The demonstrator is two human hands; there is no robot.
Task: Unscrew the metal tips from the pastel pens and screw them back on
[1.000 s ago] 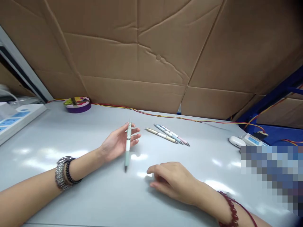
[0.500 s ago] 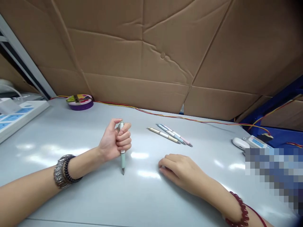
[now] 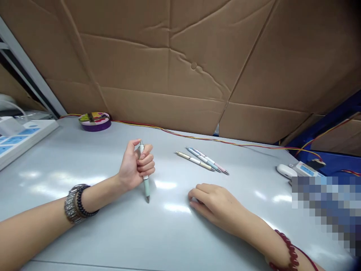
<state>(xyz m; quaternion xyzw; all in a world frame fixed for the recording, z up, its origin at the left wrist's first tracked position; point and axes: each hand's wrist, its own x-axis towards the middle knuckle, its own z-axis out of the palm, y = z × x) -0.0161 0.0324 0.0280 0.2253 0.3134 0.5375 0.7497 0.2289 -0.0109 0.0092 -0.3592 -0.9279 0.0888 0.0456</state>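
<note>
My left hand (image 3: pixel 138 165) is wrapped around a pale green and white click pen (image 3: pixel 146 186), its thumb on the push button at the upper end. The pen slants a little, tip pointing down toward me. On the table lies my right hand (image 3: pixel 214 201), palm down, fingers loosely curled in with nothing visible in them; the fingertips are partly hidden. Beyond it, three more pens lie close together: a cream pen (image 3: pixel 195 161), a light blue pen (image 3: pixel 201 158) and a pink and white pen (image 3: pixel 216 163).
At the back left sits a round purple tin (image 3: pixel 96 122). A white power strip (image 3: pixel 25 141) runs along the left edge. Red and yellow wires (image 3: pixel 180 133) cross the back before a cardboard wall (image 3: pixel 141 67). On the right are a white earbud case (image 3: pixel 286 171) and another power strip (image 3: pixel 306 170).
The pen in my left hand has tilted, its tip shifting slightly up and its top slightly left; the left hand rose a little. My right hand stays in place.
</note>
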